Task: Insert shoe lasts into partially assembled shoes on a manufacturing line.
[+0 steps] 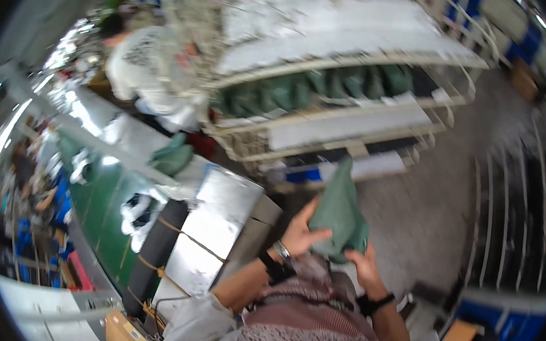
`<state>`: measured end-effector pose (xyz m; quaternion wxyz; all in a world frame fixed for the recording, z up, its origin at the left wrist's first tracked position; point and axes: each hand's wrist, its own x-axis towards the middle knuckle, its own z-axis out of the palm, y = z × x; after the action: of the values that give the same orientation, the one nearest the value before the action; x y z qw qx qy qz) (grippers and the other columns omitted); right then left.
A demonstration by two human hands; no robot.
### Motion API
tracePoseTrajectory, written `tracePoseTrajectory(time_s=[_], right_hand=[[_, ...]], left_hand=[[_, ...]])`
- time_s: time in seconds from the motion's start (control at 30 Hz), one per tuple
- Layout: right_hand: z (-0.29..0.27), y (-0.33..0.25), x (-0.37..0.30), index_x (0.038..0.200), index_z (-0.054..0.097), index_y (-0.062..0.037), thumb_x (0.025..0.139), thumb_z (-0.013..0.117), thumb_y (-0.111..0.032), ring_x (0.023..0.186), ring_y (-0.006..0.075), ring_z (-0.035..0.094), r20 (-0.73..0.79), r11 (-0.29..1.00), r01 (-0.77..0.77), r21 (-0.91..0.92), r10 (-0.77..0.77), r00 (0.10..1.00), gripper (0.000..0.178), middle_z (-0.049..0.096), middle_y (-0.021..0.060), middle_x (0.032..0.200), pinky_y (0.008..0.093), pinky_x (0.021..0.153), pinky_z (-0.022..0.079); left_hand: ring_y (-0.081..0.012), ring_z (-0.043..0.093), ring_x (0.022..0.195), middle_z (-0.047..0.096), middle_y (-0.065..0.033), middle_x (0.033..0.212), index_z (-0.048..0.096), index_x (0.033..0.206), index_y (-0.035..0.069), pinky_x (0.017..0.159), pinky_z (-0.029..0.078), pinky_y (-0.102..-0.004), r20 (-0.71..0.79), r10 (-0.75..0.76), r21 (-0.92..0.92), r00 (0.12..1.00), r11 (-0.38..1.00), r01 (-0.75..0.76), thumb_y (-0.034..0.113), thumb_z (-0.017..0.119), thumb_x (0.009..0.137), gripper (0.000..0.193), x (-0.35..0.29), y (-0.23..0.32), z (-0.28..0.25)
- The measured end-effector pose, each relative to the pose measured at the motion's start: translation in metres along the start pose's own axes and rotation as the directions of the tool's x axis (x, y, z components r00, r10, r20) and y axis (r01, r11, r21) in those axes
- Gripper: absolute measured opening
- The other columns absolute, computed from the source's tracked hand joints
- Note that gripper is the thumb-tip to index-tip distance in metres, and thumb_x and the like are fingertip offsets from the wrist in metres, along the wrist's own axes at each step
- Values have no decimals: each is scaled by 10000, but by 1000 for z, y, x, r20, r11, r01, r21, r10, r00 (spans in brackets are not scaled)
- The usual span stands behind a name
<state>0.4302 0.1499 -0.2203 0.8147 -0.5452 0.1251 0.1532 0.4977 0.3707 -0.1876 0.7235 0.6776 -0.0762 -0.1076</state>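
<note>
In front of my body I hold a green, leather-like piece with a pointed top; its exact kind cannot be made out. My left hand grips its left side, thumb lying across the front. At its lower right edge, my right hand is closed on it. The point of the piece tips up and away from me, toward the rack. Several similar green pieces stand in a row on a middle shelf of the cream metal rack. Another green piece lies on the work surface at left.
A shiny metal-topped table stands close on my left, beside a green conveyor belt and a dark roller. A person in a white shirt works beyond it. Dark slatted racking is on the right.
</note>
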Motion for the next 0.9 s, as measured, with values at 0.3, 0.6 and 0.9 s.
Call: tracePoseTrajectory(time_s=[0.3,0.6,0.9], right_hand=[[-65,-160,75,1448,454,25,787,651,-102,1207,232,556,-393,940,234,-248,-318,863,702,602,112,1293,343,1061,403],[-156,-295,197,1491,422,-42,872,675,-268,1190,267,591,-408,922,336,-194,-387,827,706,595,114,1306,462,917,523],[-257,-370,415,1283,594,58,1010,585,-474,1042,327,635,-61,488,175,-855,-430,901,599,657,206,1214,414,926,481]], left_hand=[[-197,535,1300,554,-138,1448,364,1537,-4,1067,448,-342,251,135,-51,958,991,-126,97,838,766,909,221,42,84],[-410,666,1018,635,-283,1238,343,1573,162,862,551,-467,158,176,452,972,862,-230,220,781,741,941,380,73,162],[-445,596,1124,437,-343,1377,221,1597,102,904,531,-535,84,242,808,967,551,-208,175,774,797,976,479,37,230]])
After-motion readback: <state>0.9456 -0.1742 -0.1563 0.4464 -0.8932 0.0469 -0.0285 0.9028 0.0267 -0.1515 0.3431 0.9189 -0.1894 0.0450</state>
